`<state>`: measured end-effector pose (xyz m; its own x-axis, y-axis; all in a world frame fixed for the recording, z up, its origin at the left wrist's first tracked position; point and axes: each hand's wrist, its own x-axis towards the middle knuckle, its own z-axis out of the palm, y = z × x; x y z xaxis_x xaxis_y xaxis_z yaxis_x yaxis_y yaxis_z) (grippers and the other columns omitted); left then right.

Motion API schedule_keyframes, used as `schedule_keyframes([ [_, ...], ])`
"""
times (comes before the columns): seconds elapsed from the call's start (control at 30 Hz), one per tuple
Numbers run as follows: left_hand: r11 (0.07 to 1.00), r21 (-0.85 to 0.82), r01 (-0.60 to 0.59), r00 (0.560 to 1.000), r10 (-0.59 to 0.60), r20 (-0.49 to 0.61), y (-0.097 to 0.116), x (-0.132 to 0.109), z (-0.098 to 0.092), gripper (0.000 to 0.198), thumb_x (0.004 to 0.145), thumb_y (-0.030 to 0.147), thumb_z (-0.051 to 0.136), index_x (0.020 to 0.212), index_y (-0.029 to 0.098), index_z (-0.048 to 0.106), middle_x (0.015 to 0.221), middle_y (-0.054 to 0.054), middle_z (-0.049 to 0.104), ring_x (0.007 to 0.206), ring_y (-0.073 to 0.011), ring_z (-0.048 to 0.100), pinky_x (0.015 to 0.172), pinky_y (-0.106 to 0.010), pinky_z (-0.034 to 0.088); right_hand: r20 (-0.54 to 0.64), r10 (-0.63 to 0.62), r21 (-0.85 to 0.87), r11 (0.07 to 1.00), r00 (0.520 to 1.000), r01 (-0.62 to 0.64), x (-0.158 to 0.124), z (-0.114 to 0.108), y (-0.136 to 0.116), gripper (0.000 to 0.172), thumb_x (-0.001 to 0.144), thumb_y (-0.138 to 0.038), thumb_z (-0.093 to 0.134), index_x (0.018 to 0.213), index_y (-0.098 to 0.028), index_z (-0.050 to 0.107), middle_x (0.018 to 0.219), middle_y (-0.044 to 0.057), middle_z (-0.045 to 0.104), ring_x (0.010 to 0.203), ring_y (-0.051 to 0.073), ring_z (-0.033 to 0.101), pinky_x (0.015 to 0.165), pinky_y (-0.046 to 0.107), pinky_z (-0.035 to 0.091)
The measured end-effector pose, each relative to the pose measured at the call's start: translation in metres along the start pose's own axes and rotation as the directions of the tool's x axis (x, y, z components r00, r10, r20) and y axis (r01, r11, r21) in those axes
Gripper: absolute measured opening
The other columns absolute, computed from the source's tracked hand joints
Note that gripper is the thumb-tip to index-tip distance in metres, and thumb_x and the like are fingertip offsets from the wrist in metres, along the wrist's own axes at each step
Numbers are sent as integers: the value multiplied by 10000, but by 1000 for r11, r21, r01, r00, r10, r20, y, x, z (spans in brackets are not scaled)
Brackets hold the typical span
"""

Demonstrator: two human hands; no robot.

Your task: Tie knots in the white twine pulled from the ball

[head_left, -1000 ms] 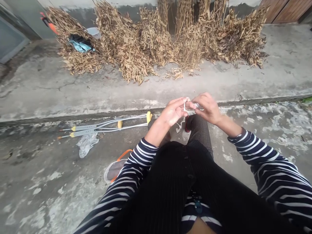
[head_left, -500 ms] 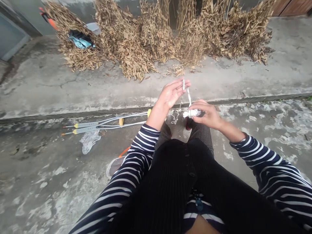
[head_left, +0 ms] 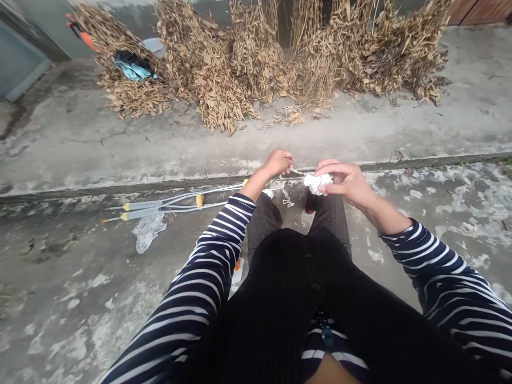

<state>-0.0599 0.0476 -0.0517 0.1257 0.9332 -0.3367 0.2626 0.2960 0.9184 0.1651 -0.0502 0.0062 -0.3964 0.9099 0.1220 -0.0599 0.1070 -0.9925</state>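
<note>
Stretching a white cord between two bare hands, out over the knees.

Clamped between thumb and fingers of the right hand [head_left: 347,181]: a small white wad [head_left: 317,183] of cord, held just above the dark-trousered knees. From it, running leftward, a thin twisted strand [head_left: 298,172], ending in the left hand [head_left: 279,161], closed in a fist around it (knuckles up, fingertips hidden). Below the strand, dangling between the hands, a loose frayed tail [head_left: 285,196]. Further left on the concrete floor: a pair of metal crutches [head_left: 197,200] with yellow tips, lying flat, and just beside them a crumpled clear plastic bag [head_left: 147,233]. Beyond the step, against the wall, heaped bundles of dried brown plants [head_left: 256,64], with a blue cloth [head_left: 134,66] tucked among those on the left.
</note>
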Motion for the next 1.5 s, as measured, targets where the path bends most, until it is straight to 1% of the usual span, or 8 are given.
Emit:
schedule_keyframes([
  [0.13, 937, -265, -229, 961, 261, 91, 1, -30, 19, 102, 886, 145, 707, 965, 113, 764, 949, -73, 770, 815, -136, 709, 616, -201, 556, -68, 200, 215, 960, 978, -181, 6, -2, 2, 356, 543, -254, 974, 870, -218, 838, 970, 41, 731, 758, 146, 627, 534, 242, 508],
  [0.27, 867, -473, -156, 913, 310, 267, -5, -68, 34, 402, 819, 303, 848, 1167, 127, 751, 1056, -108, 785, 818, -162, 733, 707, -278, 614, -75, 288, 267, 928, 955, -259, 13, -9, 2, 342, 550, -201, 944, 874, -198, 837, 829, 22, 741, 662, 121, 628, 515, 224, 497],
  [0.47, 901, -334, -276, 937, 331, 117, -14, -75, 44, 351, 848, 239, 802, 1174, 110, 777, 660, -8, 709, 536, -98, 604, 580, -222, 520, -12, 345, 317, 892, 939, -324, 18, -9, 2, 314, 575, -208, 916, 879, -191, 838, 766, 17, 742, 595, 94, 602, 494, 194, 476],
  [0.7, 900, -247, -358, 921, 383, 63, -3, -73, 44, 197, 924, 301, 715, 895, 119, 784, 713, -18, 729, 561, -95, 619, 545, -201, 497, 43, 308, 308, 901, 950, -306, 21, -14, -3, 285, 604, -223, 901, 869, -173, 807, 786, 32, 726, 653, 120, 635, 497, 192, 473],
  [1.07, 920, -391, 12, 850, 197, 489, 9, -77, 17, 294, 824, 404, 783, 839, 127, 682, 549, -20, 640, 419, -81, 505, 471, -226, 392, 28, 333, 325, 889, 943, -323, 24, -32, 1, 349, 572, -208, 929, 885, -202, 775, 785, -6, 694, 647, 109, 590, 548, 225, 481],
  [1.33, 891, -452, 42, 797, 243, 553, 7, -86, 28, 300, 815, 414, 753, 785, 144, 628, 610, -51, 674, 492, -117, 595, 494, -238, 430, -33, 346, 260, 909, 938, -326, 18, -22, 2, 383, 570, -221, 959, 923, -174, 816, 790, 12, 721, 636, 96, 590, 539, 220, 482],
  [1.4, 894, -446, 44, 819, 224, 528, 4, -85, 31, 284, 826, 402, 747, 824, 137, 647, 649, -54, 695, 520, -120, 621, 517, -236, 452, -30, 331, 273, 911, 943, -311, 17, -23, 3, 359, 589, -233, 960, 910, -178, 811, 795, 10, 715, 649, 96, 595, 549, 220, 491],
  [1.5, 934, -350, -69, 903, 207, 375, -1, -80, 34, 147, 858, 265, 686, 866, 118, 692, 724, -56, 729, 598, -120, 669, 570, -222, 476, -13, 328, 318, 897, 945, -307, 15, -27, 6, 350, 611, -257, 954, 922, -191, 807, 818, 9, 712, 690, 102, 608, 587, 220, 513],
])
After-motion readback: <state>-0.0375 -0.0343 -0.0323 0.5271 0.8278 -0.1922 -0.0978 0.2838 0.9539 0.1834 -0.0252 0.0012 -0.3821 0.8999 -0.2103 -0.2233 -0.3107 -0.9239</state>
